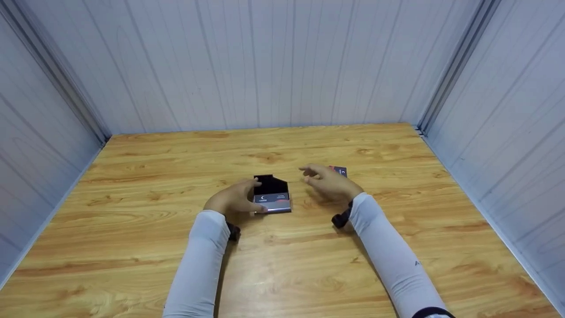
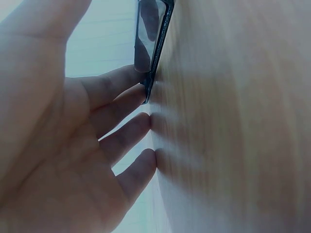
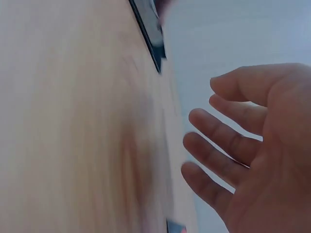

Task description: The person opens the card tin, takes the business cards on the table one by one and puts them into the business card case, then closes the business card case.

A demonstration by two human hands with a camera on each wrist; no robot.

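A black card case (image 1: 272,206) lies on the table with its dark inside uncovered at the far part. A grey and dark printed card with a red curve fills its near part. My left hand (image 1: 234,197) holds the case at its left side, thumb at the near edge and a finger at the far left corner. In the left wrist view, fingertips reach the end of the case (image 2: 149,43). To the right, my right hand (image 1: 329,182) hovers with fingers spread, nothing in them. Partly hidden behind it is a dark card with red edging (image 1: 340,170).
The wood-grain table (image 1: 132,247) meets a pale panelled wall (image 1: 273,66) at the back, with similar walls at left and right. Each wrist carries a small black camera, such as the right wrist camera (image 1: 340,219).
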